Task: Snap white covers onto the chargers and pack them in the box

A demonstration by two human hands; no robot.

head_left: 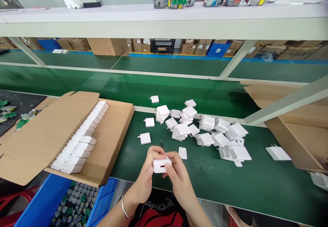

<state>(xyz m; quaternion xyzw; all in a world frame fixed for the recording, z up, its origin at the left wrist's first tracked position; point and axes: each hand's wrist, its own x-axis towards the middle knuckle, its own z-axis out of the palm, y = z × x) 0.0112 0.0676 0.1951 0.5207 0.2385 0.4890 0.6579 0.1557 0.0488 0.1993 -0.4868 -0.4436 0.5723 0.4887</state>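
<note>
A white USB charger [158, 168] is held between both hands near the front edge of the green table, its port end turned towards me. My left hand [146, 176] wraps its fingers around the charger's left side. With thumb and fingers, my right hand [180, 175] grips its right side, the thumb beside the port. A thin dark pointed tool [162, 144] sticks out beyond the fingers; its lower part is hidden, so I cannot tell which hand has it. Just past my right hand lies a flat white plastic piece [182, 153].
Loose white chargers [181, 129] are heaped beyond my hands and to the right. An open cardboard box [116, 131] at left holds a row of white pieces. Another cardboard box [299, 141] and a slanted post [287, 100] stand right. Below left, a blue bin [43, 196] contains circuit boards.
</note>
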